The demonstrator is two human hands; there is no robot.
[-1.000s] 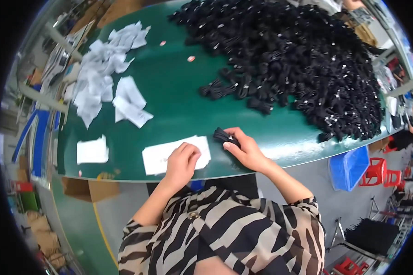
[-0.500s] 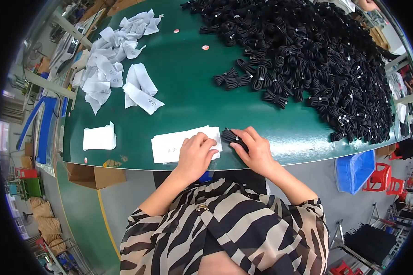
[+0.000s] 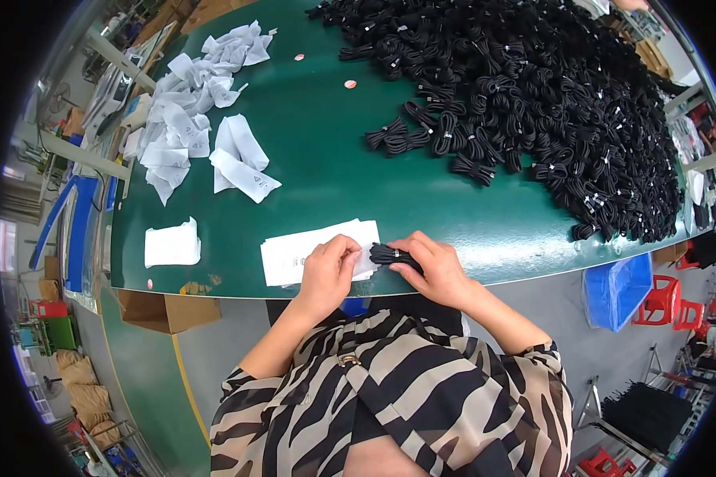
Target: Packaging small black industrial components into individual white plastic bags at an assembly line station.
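At the front edge of the green table lies a flat stack of white bags (image 3: 282, 258). My left hand (image 3: 326, 270) rests over its right part, thumb and fingers pinched on the top bag near its right end. In my right hand (image 3: 437, 272) is a coiled black cable (image 3: 385, 254), gripped between thumb and fingers. The cable's left end meets the right end of the bag; whether it sits inside the opening I cannot tell.
A heap of coiled black cables (image 3: 525, 95) covers the right and far side of the green table (image 3: 310, 167). Filled white bags (image 3: 171, 119) lie at the far left, with a smaller white stack (image 3: 173, 242) nearer. A blue bin (image 3: 619, 292) stands right of the table.
My right hand has brought the coiled cable left, up to the end of the bag. My left fingers have drawn together into a pinch on the bag.
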